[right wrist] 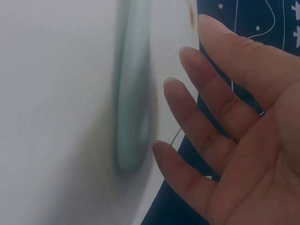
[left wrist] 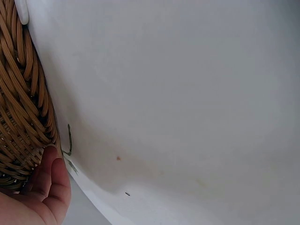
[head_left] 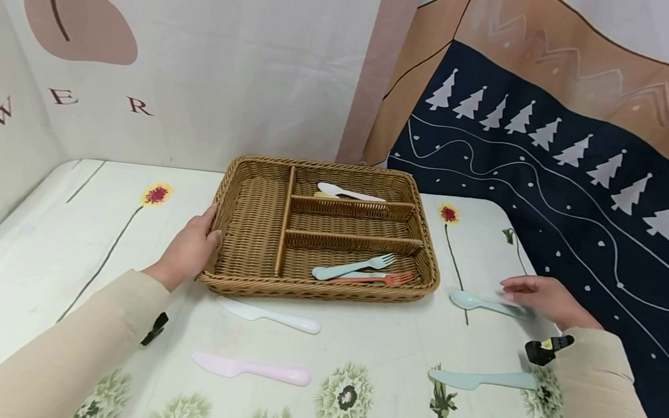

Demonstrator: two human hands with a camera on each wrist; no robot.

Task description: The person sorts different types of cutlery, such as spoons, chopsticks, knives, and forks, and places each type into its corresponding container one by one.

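While the left hand (head_left: 185, 250) is gripping a basket (head_left: 252, 222), right of it the loosely spread right hand (head_left: 549, 301) is hovering near a spoon (head_left: 481, 303).

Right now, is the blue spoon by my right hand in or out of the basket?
Out: the spoon lies on the tablecloth, apart from the wicker basket.

Beige slvs (head_left: 600, 385) to wrists; blk wrist units (head_left: 535, 353), R w/ yel. mark (head_left: 548, 344).
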